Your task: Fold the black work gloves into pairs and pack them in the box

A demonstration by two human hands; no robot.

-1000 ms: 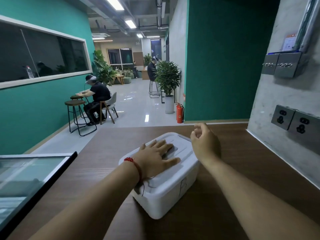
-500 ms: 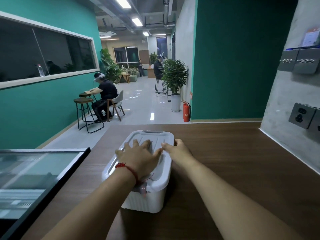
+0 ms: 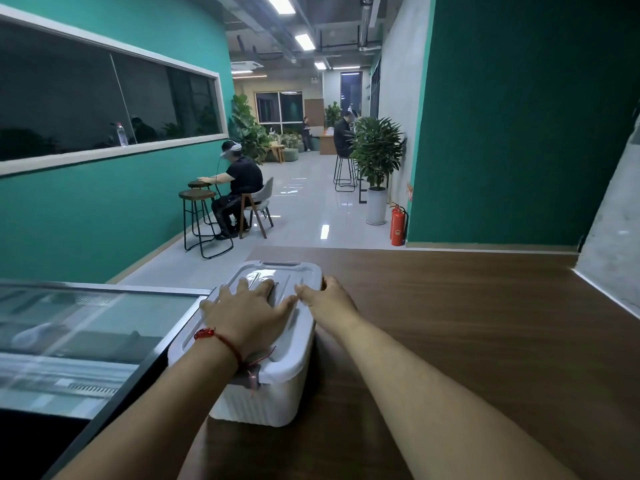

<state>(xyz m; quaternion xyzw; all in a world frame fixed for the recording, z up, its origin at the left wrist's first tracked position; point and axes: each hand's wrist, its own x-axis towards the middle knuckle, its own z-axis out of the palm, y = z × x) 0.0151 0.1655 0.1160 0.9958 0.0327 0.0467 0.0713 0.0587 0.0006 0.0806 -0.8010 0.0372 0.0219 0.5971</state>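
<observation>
White plastic box, lower centre: stiff, slick, probably light, grab under rim. Left grip released flat on lid, right grip clenching lid edge.

- The box was a white plastic tub with ribbed walls. It stood upright near the left edge of the wooden table, its long side running away from the viewer.
- Its white lid sat closed on top, rim overhanging the walls.
</observation>
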